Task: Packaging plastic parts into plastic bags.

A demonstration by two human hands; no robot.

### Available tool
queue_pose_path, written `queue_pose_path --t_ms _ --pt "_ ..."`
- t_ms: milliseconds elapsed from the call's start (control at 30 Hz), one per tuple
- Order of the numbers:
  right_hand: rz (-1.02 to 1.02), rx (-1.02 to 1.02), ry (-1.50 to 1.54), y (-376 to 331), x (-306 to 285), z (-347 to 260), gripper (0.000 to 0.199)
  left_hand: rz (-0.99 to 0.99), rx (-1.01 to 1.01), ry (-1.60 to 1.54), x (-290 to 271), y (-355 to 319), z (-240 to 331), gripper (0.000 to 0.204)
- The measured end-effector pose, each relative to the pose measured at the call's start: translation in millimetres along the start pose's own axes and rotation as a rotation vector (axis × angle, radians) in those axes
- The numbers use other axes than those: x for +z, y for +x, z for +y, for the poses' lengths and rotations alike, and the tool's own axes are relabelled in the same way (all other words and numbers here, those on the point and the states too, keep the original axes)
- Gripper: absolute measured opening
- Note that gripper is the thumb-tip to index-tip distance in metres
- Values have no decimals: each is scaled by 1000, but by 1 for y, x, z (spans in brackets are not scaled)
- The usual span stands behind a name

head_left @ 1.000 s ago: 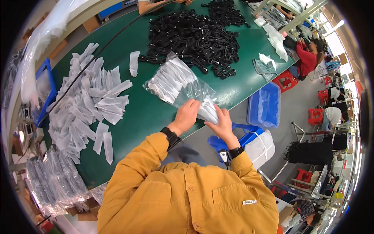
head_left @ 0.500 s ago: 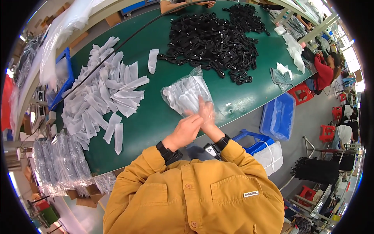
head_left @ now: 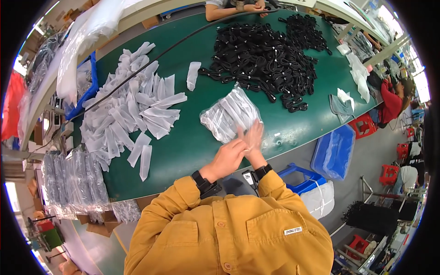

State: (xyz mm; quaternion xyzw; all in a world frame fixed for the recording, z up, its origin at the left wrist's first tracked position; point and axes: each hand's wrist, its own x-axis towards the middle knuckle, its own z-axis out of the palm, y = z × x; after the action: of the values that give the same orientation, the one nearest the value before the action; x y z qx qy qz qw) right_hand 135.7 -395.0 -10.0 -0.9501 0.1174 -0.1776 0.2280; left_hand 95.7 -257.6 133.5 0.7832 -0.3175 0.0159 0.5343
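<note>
Clear bag of pouches (head_left: 229,114) lies near the green surface's (head_left: 192,146) front edge, where left hand (head_left: 228,158) and flat, open right hand (head_left: 251,137) press its end down; left grip unclear.

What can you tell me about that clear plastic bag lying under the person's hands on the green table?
The clear plastic bag looks like thin, glossy, crinkled film, stuffed with many pale, flat, narrow packets that show through it. It lies flat on the green table, near its front edge, between the spread of loose white packets and the heap of black cords. The right hand rests on its near corner; the left hand sits just beside that, seemingly at the bag's edge.
</note>
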Motion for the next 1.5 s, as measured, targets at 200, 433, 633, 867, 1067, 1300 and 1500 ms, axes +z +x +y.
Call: queue_pose_path --t_ms 200,433,633,867,1067,1300,1500 --pt "-439 214 114 54 22 18 60 -175 29 -223 26 3 -5 5" --pt "-363 41 180 58 -4 -17 48 -138 -100 -213 22 8 -13 6" --pt "-442 -165 71 62 7 0 50 -63 -58 -246 27 16 -12 5" --pt "-644 -149 218 62 -31 8 46 106 -75 -32 -24 41 -54 16" --pt "-626 47 365 1 -136 59 23 690 -110 662 -103 92 -210 37" --pt "-277 172 371 22 -208 45 21 424 -531 705 -105 115 -313 40" --pt "-269 -260 498 87 -170 -76 41 502 -313 138 -108 53 -186 32"
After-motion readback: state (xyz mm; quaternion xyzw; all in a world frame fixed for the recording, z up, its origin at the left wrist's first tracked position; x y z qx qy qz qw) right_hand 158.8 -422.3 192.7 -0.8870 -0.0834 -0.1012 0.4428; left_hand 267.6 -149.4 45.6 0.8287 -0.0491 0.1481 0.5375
